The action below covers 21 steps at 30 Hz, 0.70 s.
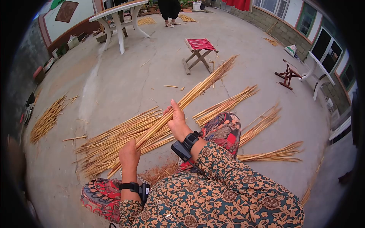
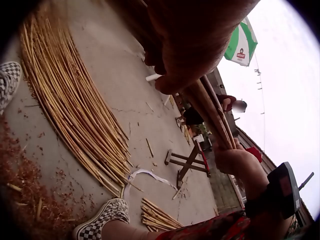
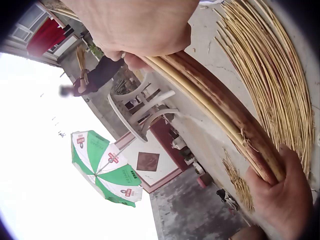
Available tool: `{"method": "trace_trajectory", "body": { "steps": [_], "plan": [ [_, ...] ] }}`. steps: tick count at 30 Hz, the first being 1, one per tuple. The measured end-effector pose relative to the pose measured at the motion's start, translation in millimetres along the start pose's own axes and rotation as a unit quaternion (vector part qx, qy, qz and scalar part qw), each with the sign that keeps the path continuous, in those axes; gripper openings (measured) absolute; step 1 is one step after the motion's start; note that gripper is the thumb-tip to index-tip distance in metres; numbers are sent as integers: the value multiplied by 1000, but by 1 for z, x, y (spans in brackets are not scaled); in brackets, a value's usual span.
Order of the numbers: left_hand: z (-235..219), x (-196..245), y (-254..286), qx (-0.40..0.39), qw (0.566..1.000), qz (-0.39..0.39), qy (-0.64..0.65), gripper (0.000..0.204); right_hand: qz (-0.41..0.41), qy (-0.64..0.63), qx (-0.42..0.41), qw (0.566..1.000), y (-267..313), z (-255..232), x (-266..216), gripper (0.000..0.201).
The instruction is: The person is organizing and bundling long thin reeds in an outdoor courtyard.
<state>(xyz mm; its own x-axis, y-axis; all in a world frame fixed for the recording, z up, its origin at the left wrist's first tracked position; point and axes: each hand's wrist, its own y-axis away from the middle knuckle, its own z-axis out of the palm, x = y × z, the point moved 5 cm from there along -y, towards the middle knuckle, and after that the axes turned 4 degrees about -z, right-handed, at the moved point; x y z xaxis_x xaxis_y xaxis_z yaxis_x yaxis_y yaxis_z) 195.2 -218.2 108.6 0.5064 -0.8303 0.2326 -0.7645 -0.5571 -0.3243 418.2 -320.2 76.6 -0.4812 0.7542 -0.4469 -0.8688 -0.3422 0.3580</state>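
Note:
A slim bundle of dry plant stalks with feathery tips slants up and away in front of me. My left hand grips its near, thick end. Farther along, my right hand holds the same bundle around the middle, thumb along the top. In the right wrist view several thick stalks run side by side between both hands. A wide spread of loose stalks lies on the ground beneath and left of the bundle.
Smaller stalk bunches lie to the right, and another bunch at far left. A red-topped folding stool stands ahead. Reddish chaff covers the ground by my legs. A white table and a standing person are farther back.

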Motion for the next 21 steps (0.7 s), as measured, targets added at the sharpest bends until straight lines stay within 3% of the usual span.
{"method": "trace_trajectory", "body": {
  "steps": [6, 10, 14, 17, 20, 21],
  "plan": [
    [7, -3, -1, -52, 997, -44, 29, 24, -20, 2, -116, 993, 6, 18, -7, 25],
    [6, 3, -2, -102, 988, -69, 88, 26, -35, -13, -125, 991, 15, 25, -10, 30],
    [13, 7, -2, -121, 971, -80, 188, 32, 17, -48, -169, 984, 22, 33, -9, 33],
    [21, 13, -3, -148, 960, -91, 218, 34, 8, -14, -216, 976, 33, 43, -9, 31],
    [22, 19, -4, -174, 948, -71, 257, 39, 64, 29, -224, 972, 47, 47, 1, 23],
    [26, 20, -2, -223, 916, -99, 319, 41, 80, 25, -223, 971, 46, 44, 5, 22]
  ]
}}
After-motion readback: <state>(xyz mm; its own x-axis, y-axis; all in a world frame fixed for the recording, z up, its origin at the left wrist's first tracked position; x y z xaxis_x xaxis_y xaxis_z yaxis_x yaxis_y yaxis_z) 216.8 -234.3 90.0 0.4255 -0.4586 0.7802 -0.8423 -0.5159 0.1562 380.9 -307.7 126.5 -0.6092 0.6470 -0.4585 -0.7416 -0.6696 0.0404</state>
